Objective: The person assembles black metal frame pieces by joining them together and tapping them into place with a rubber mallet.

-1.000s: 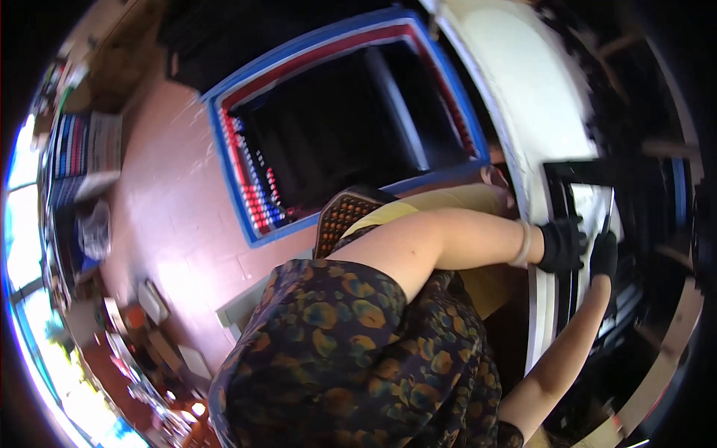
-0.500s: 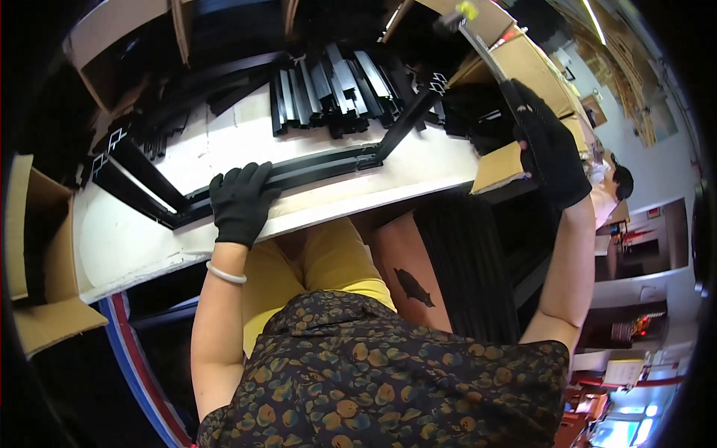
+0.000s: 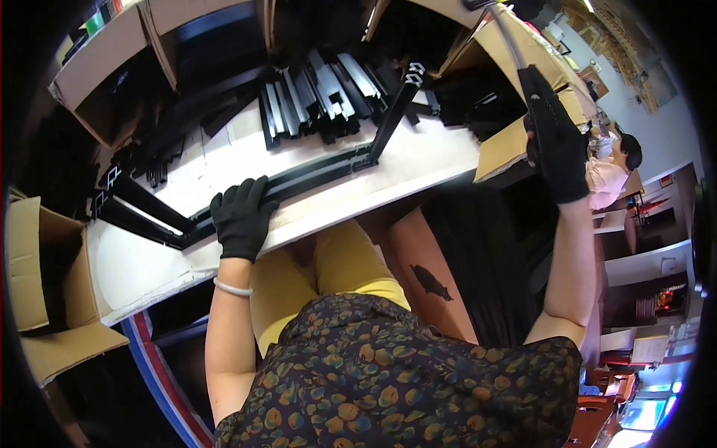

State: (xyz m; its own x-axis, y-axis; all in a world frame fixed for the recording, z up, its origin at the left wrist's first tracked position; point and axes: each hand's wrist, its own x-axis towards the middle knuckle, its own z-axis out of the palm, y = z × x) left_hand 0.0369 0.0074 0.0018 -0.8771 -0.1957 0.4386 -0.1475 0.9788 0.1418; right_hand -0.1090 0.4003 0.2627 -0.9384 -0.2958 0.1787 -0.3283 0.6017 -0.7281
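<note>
White surface (image 3: 441, 157), loose black strips (image 3: 328, 97), left hand (image 3: 243, 222) on a black frame (image 3: 321, 173), its grip unclear, right hand's (image 3: 558, 145) grip closed around a raised hammer (image 3: 510, 37).

Black three-sided frame (image 3: 321, 174) on the table (image 3: 433, 153); long hammer-like tool (image 3: 508, 33) raised off to the right.
Frame: paired black profiles, U-shaped, lying with its long side along the table's near edge, open side facing away; left and right sides run outward from the corners, bare hollow ends showing pale cut edges; left hand (image 3: 243, 218) laid over the long side. Tool: slim grey shaft, dark head partly cropped at the top, tilted up-left, grip end in the right hand (image 3: 556, 149), clear of the frame.
</note>
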